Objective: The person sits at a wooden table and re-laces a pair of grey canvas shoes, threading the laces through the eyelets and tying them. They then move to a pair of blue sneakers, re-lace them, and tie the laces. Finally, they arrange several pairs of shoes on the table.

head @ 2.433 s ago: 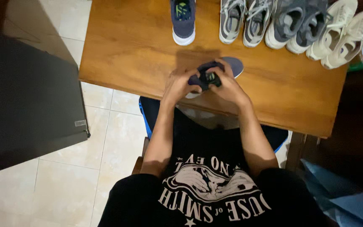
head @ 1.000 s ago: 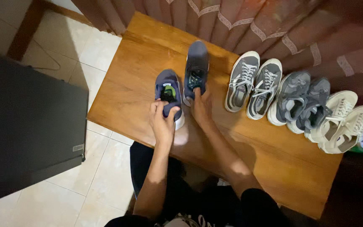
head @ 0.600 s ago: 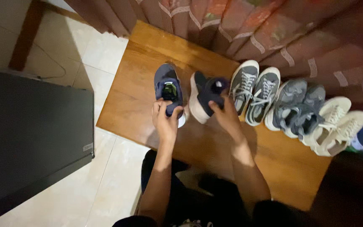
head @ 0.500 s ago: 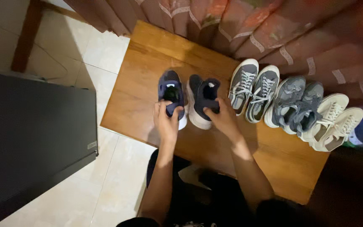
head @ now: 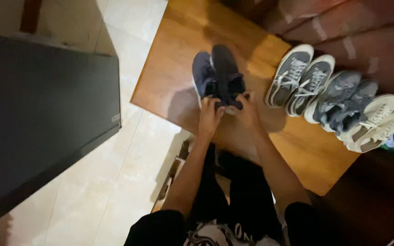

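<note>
I see both hands, left hand (head: 209, 116) & right hand (head: 248, 110), gripping the navy pair (head: 218, 77) heels, side by side on worktop (head: 169, 77); other pairs (head: 338, 102) lined up already.

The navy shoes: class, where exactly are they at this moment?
In the head view, the navy shoes stand together on the wooden table, left of the grey pair, gripped by both hands.

We note matt navy cloth on the two shoes (head: 217, 75), glossy varnished wood on the table (head: 169, 77), smooth pale glazed tile on the floor (head: 106, 182).
</note>
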